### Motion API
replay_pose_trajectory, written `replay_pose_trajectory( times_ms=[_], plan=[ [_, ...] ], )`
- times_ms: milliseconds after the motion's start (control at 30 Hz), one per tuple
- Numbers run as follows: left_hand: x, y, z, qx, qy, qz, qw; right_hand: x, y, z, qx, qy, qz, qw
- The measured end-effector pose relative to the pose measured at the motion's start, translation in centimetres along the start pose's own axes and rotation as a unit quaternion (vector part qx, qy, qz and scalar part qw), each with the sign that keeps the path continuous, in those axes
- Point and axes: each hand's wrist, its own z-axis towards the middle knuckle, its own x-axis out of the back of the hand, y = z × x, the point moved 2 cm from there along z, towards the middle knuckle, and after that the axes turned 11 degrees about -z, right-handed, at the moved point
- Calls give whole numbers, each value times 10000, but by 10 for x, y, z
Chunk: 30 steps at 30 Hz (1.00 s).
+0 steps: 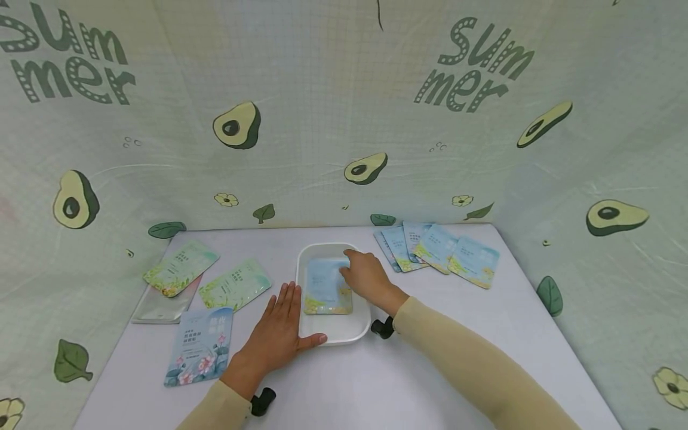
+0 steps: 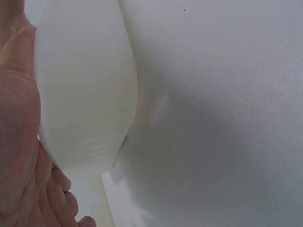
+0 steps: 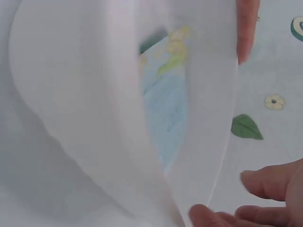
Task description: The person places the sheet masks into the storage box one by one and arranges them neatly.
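In the head view, a white tray [image 1: 334, 332] stands mid-table with a light-blue sheet mask packet [image 1: 328, 286] inside, its lower edge yellow-green. My left hand [image 1: 276, 337] lies along the tray's left side, fingers straight and together, thumb spread over the near rim. From the left wrist view, its palm and fingers [image 2: 21, 142] press the tray's outer wall. My right hand [image 1: 371, 278] is over the far right corner, one fingertip at the rim and the thumb above the packet. In the right wrist view, a fingertip [image 3: 201, 213] meets the rim while another digit stands apart.
Several blue packets [image 1: 473, 261] fan out at the back right. Green packets [image 1: 181, 267] lie at the left, one over a silvery packet [image 1: 158, 307]. A blue floral packet [image 1: 199, 346] lies near my left forearm. An avocado-print curtain [image 1: 301, 119] surrounds the table.
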Motion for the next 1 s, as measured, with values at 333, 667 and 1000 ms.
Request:
replay_pose_trajectory(
  times_ms=[333, 667, 1000],
  plan=[
    [-1, 0, 1, 51, 1, -49, 10000, 11, 68, -10, 33, 687, -306, 9972],
    [-2, 0, 0, 82, -19, -100, 9999, 13, 194, -44, -793, 219, -1450, 9860],
    [0, 1, -1, 143, -54, -180, 9997, 15, 266, -78, -1806, -545, -1347, 9728]
  ],
)
